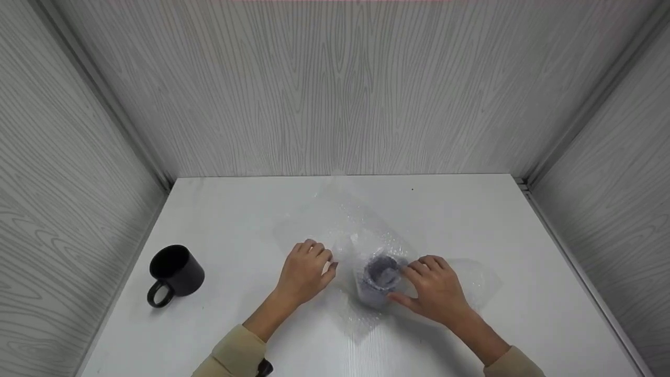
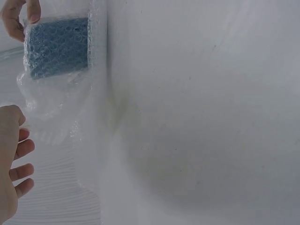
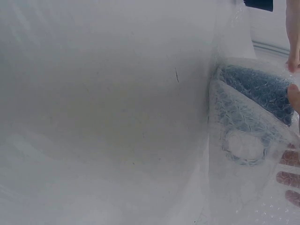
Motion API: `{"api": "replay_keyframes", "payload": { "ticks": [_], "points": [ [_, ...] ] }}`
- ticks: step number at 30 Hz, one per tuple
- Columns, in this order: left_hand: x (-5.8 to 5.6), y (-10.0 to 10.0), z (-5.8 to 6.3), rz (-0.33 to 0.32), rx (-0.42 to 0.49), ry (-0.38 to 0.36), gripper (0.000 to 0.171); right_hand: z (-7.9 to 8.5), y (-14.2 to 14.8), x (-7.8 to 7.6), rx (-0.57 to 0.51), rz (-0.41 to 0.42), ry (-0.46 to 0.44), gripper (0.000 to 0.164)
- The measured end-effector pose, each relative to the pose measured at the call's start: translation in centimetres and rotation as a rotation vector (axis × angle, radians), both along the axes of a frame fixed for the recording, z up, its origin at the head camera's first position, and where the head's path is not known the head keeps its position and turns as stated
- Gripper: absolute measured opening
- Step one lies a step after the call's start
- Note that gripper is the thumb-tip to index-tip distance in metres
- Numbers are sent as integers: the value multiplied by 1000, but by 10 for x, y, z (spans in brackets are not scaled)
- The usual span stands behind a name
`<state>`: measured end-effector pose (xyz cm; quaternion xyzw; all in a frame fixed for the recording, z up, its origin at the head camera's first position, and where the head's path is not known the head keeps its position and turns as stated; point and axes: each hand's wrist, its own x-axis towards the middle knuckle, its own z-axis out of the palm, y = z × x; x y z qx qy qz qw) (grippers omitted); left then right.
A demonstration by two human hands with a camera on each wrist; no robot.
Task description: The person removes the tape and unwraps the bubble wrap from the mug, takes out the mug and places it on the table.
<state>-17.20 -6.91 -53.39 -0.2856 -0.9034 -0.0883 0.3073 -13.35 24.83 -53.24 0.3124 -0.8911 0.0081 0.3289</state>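
A blue mug stands upright in the middle, wrapped in clear bubble wrap that spreads over the table around it. Its handle shows through the plastic as a ring in the right wrist view. My right hand is at the mug's right side, the thumb near the rim and the fingers behind a layer of wrap, gripping the plastic there. To the left of the mug, my left hand hovers by the wrap with loosely bent fingers and nothing between them.
A black mug stands at the left of the white table, its handle towards the front left. Wood-grain panels rise at the back and both sides. Part of a dark object shows beside my left sleeve.
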Motion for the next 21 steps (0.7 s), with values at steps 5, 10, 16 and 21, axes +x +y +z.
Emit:
{"api": "replay_keyframes", "payload": {
  "ticks": [5,10,16,21],
  "points": [
    [-1,-3,-4,22,-1,-5,17,-1,0,-1,-1,4,4,61],
    [-3,-7,-8,51,11,-22,18,-2,0,-2,-11,17,14,63],
    [-5,-10,-14,86,27,-68,18,-3,0,-2,-11,13,15,65],
    [-5,-13,-17,111,43,-96,17,-2,0,-2,-12,7,-1,64]
  ]
}}
